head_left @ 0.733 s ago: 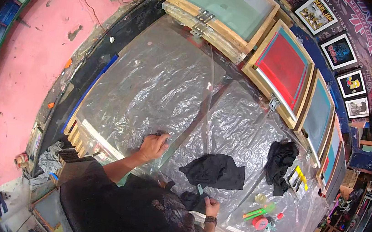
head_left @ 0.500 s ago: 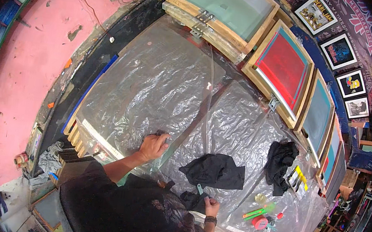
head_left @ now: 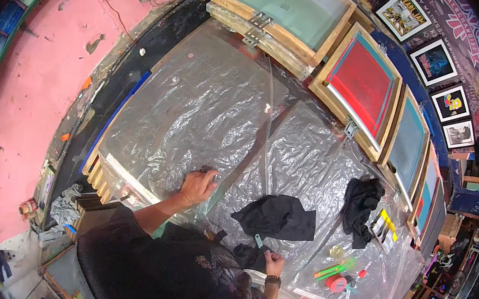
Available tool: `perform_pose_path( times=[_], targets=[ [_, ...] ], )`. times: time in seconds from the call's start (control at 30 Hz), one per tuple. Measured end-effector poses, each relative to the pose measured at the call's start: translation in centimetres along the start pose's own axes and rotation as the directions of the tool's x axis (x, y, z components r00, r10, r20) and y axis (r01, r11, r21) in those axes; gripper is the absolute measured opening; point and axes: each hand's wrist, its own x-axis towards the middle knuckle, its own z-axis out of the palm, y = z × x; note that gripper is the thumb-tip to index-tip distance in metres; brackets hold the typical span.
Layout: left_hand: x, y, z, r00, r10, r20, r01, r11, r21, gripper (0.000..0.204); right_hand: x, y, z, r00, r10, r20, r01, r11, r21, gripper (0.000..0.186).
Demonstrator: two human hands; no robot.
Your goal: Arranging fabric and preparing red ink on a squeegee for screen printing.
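Observation:
My left hand (head_left: pixel 198 187) rests on the clear plastic sheet (head_left: pixel 190 114) over the table, its fingers partly spread and holding nothing I can see. Close to my body, my right hand (head_left: pixel 275 264) is closed, its fingertips pinching a piece of black cloth (head_left: pixel 248 255). A small teal strip-like tool (head_left: pixel 258 241) lies against that cloth, just beyond the fingers; whether they touch it is unclear. Farther out, a larger black cloth piece (head_left: pixel 279 218) lies spread on the plastic. Another black cloth (head_left: pixel 361 207) is bunched up to the right.
Right of my right hand lie a green cutter (head_left: pixel 332 270), a round red tape measure-like item (head_left: pixel 336 283) and a yellow-topped packet (head_left: pixel 385 230). Wooden-framed screens (head_left: pixel 362 84) line the table's far right edge. A pink wall (head_left: pixel 23 125) stands left.
The view has shifted slightly. My right hand and the black cloth it pinches stay nearly in place, and my left hand still rests on the plastic.

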Motion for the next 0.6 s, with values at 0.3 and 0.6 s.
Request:
perform_pose_path(
  times=[0.3,0.6],
  targets=[
    [-0.4,-0.1,0.0,1.000,0.003,-0.018,-0.003,0.999,-0.044,0.031,-1.7,2.2,-1.1,0.996,-0.073,-0.050,0.078,0.991,0.109,0.042],
    [2.3,6.6,-3.7,0.989,-0.024,0.144,0.061,0.965,-0.255,0.024,-8.1,-1.8,-6.3,0.991,-0.100,-0.094,0.137,0.728,0.672,0.025]
  ],
)
